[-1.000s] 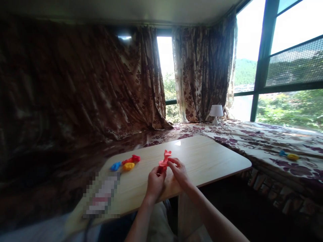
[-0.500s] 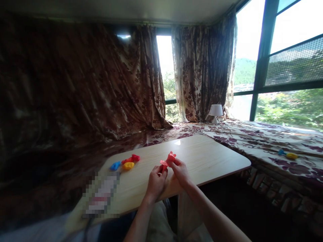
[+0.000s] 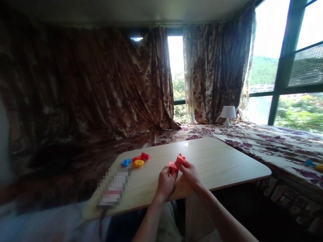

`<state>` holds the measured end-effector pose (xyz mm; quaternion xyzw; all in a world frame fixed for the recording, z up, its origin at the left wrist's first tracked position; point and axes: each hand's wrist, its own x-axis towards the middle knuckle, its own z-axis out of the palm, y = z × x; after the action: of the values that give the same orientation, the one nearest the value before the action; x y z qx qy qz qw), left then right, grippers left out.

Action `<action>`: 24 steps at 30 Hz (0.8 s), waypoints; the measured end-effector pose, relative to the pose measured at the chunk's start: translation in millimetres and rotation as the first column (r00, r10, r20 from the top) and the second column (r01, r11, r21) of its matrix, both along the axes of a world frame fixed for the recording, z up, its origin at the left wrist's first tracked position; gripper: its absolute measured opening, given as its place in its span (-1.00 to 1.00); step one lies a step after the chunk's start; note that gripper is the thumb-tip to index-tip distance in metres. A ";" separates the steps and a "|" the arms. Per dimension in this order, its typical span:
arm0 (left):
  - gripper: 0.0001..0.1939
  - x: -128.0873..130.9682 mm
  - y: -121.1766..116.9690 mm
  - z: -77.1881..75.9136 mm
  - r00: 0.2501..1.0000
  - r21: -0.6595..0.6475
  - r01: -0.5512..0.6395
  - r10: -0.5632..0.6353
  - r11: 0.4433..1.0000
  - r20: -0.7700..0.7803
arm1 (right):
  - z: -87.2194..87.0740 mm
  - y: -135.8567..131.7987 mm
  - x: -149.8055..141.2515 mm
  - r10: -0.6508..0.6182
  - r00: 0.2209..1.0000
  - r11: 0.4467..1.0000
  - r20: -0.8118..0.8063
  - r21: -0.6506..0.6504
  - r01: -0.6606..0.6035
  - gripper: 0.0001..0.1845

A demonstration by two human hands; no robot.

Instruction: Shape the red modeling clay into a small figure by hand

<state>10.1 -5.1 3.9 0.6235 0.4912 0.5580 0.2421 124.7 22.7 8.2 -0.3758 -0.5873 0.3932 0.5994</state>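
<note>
My left hand [image 3: 166,183] and my right hand [image 3: 189,174] are close together above the near part of the pale table [image 3: 214,158]. Between them is a thin, crumpled red piece [image 3: 180,158], paper-like with ruffled edges. The fingers of both hands are closed on it, the left lower down and the right at its upper part. Fingertips and fingers hide some of it. To the left on the tabletop lie crumpled pieces in blue [image 3: 126,162], yellow [image 3: 138,163] and red [image 3: 141,156], bunched near one another.
A blurred-out, flat oblong object [image 3: 114,188] lies at the table's left, with a dark cord or strap below it. Beyond is a flower-patterned bedspread [image 3: 252,134] with a white lamp [image 3: 228,116]. More blue and yellow pieces [image 3: 319,167] lie at far right.
The view has turned left, so the table, lamp and hands appear further right. Both hands keep their hold on the red piece, with almost no change in their pose.
</note>
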 end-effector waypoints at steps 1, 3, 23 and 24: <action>-0.76 0.2 -0.4 -0.3 1.000 0.001 -0.007 0.007 1.000 -0.009 | -1.0 0.9 0.0 -0.001 1.000 1.000 0.010 0.005 0.001 -0.67; -0.73 0.3 -0.7 -1.6 0.999 -0.018 -0.036 0.036 0.999 -0.008 | -3.2 2.9 0.0 0.004 1.000 1.000 0.025 0.001 -0.004 -0.65; -0.76 -1.7 -5.4 -2.7 0.982 0.075 -0.131 0.139 0.989 -0.125 | -10.1 5.6 1.7 0.088 0.996 0.996 0.013 -0.006 -0.088 -0.59; -0.77 -1.6 -4.5 -3.0 0.982 0.074 -0.133 0.141 0.988 -0.127 | -9.4 4.5 2.1 0.089 0.996 0.996 0.005 -0.008 -0.089 -0.59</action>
<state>8.5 -9.5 0.9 0.6314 0.5294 0.5465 0.1496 126.8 27.3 -1.1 -0.3526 -0.6034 0.4208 0.5784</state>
